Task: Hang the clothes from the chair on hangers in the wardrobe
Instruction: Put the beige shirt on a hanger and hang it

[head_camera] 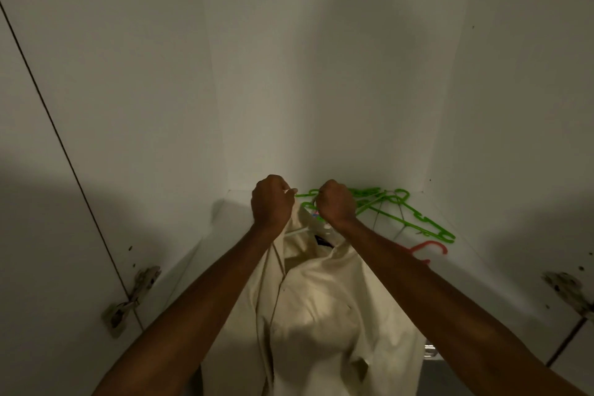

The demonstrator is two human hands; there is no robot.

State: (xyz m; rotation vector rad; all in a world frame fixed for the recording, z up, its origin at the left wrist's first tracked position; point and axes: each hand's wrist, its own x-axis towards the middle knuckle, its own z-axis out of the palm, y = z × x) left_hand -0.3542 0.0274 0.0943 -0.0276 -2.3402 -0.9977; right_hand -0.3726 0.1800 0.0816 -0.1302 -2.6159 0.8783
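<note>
At centre, deep inside the wardrobe [305, 74], left hand [271, 201] and right hand [336, 202] are raised side by side, each grip closed tight: the left fingers curl round the collar edge of a cream shirt [321, 299], the right round the same collar area, where a thin white hanger [299, 231] shows beneath. Soft, creased cloth hangs down between the forearms. Far right on the smooth white shelf [466, 251] lie tangled green plastic hangers [418, 219] and one red hanger [430, 247]. Metal hinges [135, 296] flank the opening.
</note>
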